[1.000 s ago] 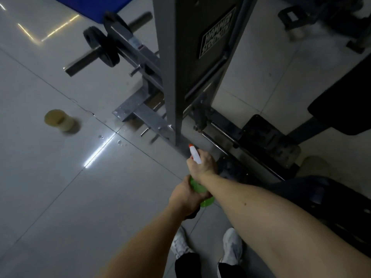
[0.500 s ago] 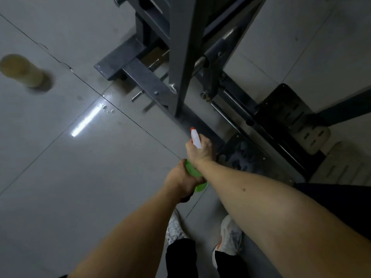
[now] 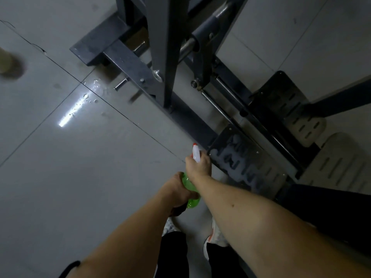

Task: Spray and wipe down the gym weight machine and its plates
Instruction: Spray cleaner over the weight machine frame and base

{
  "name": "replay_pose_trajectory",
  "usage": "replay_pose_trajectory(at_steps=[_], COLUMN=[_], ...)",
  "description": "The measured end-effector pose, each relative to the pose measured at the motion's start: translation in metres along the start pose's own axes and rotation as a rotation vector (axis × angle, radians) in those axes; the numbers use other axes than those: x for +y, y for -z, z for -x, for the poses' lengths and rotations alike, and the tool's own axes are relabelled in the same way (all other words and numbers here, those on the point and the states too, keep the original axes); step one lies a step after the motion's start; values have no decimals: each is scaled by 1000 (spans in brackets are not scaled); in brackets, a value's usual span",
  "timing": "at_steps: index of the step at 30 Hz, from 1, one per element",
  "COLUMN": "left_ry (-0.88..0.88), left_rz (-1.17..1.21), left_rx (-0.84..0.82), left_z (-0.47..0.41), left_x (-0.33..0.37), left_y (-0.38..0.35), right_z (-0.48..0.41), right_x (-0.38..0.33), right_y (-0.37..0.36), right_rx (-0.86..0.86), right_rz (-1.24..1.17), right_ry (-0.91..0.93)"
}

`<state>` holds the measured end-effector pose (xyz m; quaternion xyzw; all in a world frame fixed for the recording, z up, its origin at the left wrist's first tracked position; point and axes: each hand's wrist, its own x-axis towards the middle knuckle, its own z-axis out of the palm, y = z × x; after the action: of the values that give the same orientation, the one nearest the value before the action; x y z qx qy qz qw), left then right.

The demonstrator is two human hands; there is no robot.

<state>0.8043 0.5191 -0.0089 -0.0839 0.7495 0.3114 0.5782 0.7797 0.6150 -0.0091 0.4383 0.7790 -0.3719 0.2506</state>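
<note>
- Looking down from the head camera, 2 bare forearms reach forward over a grey tiled floor (image 3: 80,177), and both hands meet on 1 green spray bottle (image 3: 192,201).
- The right hand (image 3: 198,165) is curled round the bottle's white trigger head, whose red-tipped nozzle points away from the person towards the weight machine (image 3: 170,57).
- The left hand (image 3: 176,191) is wrapped round the green body lower down, just behind the right wrist.
- Something dark shows beneath the left hand; what it is cannot be told.
- The bottle is held in the air above the floor, near the edge of a dark slotted foot plate (image 3: 241,157) at the machine's base and not touching it.
- Pale wet-looking patches lie across that foot plate.
- The machine's grey upright post rises from a low steel base bar, with chrome rods running alongside towards a second dark plate further right.
- Water droplets (image 3: 88,97) sit on the floor beside the base bar, next to a bright streak of reflected light.
- A blurred yellowish object (image 3: 8,63) stands at the left edge, well apart from the machine.
- 2 white shoes (image 3: 215,235) and black trouser legs show beneath the arms.
- A black band (image 3: 69,267) circles the left forearm.
</note>
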Motion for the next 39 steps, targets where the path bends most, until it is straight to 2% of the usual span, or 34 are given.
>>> replay_pose_trajectory(at_steps=[4, 7, 14, 19, 22, 24, 27, 31, 35, 39], left_ry=[-26, -59, -230, -347, -407, -454, -479, -494, -499, -485], left_rz=[-61, -33, 29, 36, 87, 126, 150, 79, 74, 84], left_rx=[-31, 7, 242, 332, 373, 383, 392, 413, 426, 441], left_z=[11, 22, 71, 107, 123, 133, 146, 153, 157, 161], left_x=[13, 27, 93, 152, 182, 198, 221, 254, 282, 291], left_y=[6, 20, 69, 98, 100, 98, 97, 95, 91, 87], right_z=[5, 12, 37, 42, 47, 50, 53, 51, 52, 56], right_x=[-5, -26, -119, -173, -193, -201, -206, -208, -213, -215], right_y=[16, 27, 75, 136, 174, 199, 233, 269, 302, 312], right_rx=[55, 75, 121, 121, 99, 114, 162, 207, 254, 217], right_rz=[48, 8, -138, -174, -16, 86, 7, -16, -29, -51], right_ry=[-15, 25, 276, 383, 510, 541, 501, 581, 577, 606])
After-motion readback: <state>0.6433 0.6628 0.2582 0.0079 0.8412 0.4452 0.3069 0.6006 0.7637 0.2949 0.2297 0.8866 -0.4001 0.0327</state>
